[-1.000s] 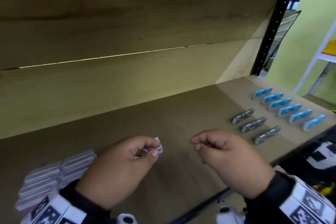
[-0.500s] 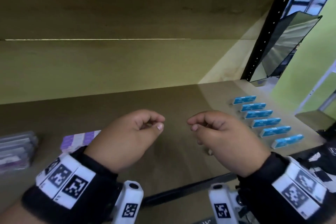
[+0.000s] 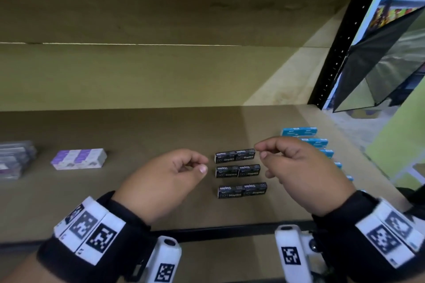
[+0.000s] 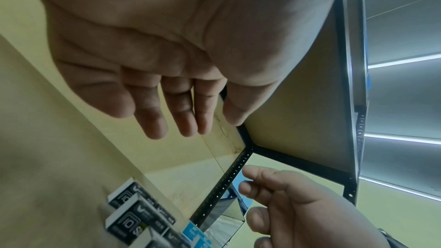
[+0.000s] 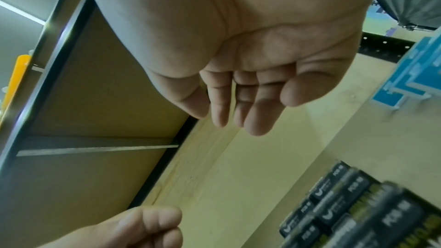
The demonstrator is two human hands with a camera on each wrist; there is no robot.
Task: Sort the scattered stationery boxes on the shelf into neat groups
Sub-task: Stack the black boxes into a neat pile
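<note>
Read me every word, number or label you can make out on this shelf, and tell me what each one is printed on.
"Staples": on each of the three black boxes.
"10": possibly, beside it; not sure.
Blue boxes: print too small to read.
Purple and white box: print blurred.
Wristbands: square code markers, no words.

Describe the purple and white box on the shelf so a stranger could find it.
Start at the shelf board and go left of both hands. The purple and white box lies alone between clear cases and black staple boxes; only it has purple-white panels.

Left hand loosely curled w/ nothing in it, black staple boxes below, right hand opposite.
</note>
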